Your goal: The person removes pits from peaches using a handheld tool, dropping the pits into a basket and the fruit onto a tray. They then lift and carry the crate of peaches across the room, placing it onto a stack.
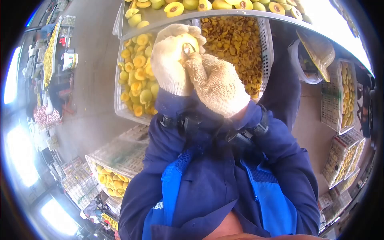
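In a pale knitted glove, my left hand [170, 60] is closed around a yellow peach half [192, 40], cut face up. My right hand [219, 85], in a rougher tan glove, is closed on a small metal loop-shaped tool [187, 48]. The loop lies against the peach's centre, and the handle is hidden in the glove. Below my left hand is a crate [118, 90] of yellow peach halves [138, 74]. Under my right hand, another crate [265, 44] contains brown and yellow pit scraps [232, 38].
A metal table edge [224, 14] crosses ahead, with cut peaches [174, 9] on it. At right stand a white bucket [302, 64] and stacked crates [338, 96] of fruit. A fruit-filled crate [120, 156] sits at lower left. Other people [50, 112] are farther left.
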A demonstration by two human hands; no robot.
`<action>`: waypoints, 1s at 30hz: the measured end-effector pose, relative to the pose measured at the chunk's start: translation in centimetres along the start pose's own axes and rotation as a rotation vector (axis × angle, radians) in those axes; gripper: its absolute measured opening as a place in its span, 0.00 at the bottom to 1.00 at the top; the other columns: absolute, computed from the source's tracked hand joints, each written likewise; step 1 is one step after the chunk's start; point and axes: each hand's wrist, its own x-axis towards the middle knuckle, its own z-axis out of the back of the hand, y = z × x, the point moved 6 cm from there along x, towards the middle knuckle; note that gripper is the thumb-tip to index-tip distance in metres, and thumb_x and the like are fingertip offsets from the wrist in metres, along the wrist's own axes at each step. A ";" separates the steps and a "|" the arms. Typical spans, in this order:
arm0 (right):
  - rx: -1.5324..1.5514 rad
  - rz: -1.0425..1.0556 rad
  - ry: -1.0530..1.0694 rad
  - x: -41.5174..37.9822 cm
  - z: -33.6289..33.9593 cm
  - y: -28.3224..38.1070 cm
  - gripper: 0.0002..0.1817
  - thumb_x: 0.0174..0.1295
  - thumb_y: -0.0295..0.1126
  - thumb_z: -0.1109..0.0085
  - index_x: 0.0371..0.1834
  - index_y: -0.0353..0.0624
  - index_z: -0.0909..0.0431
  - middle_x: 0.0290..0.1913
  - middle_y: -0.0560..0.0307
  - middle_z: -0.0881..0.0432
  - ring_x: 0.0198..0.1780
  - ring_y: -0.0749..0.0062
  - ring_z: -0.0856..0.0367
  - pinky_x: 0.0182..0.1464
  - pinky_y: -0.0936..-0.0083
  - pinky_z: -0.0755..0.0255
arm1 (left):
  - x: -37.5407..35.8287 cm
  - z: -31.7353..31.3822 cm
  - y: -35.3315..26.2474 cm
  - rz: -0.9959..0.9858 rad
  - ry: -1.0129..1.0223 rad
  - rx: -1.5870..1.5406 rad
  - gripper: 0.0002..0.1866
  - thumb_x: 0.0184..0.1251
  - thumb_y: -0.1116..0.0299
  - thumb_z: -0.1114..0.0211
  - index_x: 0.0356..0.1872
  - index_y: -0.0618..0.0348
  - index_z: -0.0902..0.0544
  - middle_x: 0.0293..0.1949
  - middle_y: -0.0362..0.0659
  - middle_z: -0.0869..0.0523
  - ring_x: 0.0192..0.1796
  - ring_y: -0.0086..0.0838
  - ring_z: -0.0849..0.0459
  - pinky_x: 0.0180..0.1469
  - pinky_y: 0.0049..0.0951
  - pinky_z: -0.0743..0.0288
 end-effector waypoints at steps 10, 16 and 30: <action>0.059 0.030 0.263 1.2 0.4 -0.8 0.23 0.85 0.47 0.45 0.50 0.36 0.11 0.38 0.35 0.11 0.42 0.41 0.11 0.42 0.54 0.20 | -0.6 -1.0 -1.2 -0.259 0.031 0.682 0.16 0.87 0.65 0.47 0.49 0.67 0.14 0.42 0.53 0.09 0.40 0.37 0.07 0.40 0.33 0.11; 0.257 0.008 0.262 0.9 0.5 -1.6 0.19 0.84 0.42 0.44 0.48 0.37 0.10 0.39 0.37 0.10 0.42 0.43 0.10 0.43 0.54 0.18 | -0.9 -0.8 0.3 -0.123 -0.141 0.204 0.16 0.87 0.63 0.45 0.47 0.66 0.14 0.41 0.52 0.09 0.39 0.35 0.08 0.39 0.33 0.12; 0.849 -0.583 0.711 -0.9 0.2 -4.9 0.30 0.81 0.58 0.41 0.34 0.41 0.15 0.17 0.67 0.28 0.15 0.83 0.37 0.19 0.77 0.48 | 2.3 0.6 3.9 0.212 0.671 -0.069 0.21 0.87 0.52 0.46 0.41 0.60 0.19 0.41 0.56 0.14 0.43 0.53 0.14 0.47 0.50 0.16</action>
